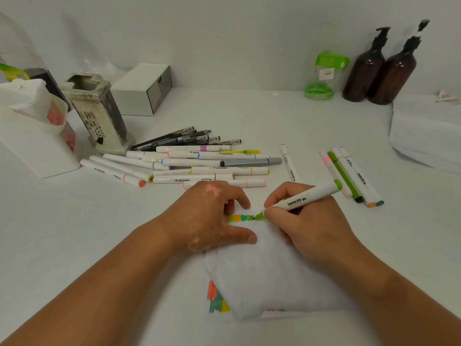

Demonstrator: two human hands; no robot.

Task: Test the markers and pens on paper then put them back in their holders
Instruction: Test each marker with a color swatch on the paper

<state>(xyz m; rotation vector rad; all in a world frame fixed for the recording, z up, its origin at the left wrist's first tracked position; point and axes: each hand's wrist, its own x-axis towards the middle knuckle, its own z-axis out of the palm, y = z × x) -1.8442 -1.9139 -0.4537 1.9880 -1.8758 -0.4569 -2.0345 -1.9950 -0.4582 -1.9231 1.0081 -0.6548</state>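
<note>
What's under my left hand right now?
The left hand presses on folded white paper beside a row of colour swatches. Whatever lies beneath the palm is hidden.

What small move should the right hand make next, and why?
Probably lift the tip: the green marker, held by the right hand, rests at the end of the colour row on the paper. Green shows there, and the left hand presses the paper flat.

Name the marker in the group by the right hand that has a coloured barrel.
The green marker, second from left; the other three are white-barrelled.
</note>
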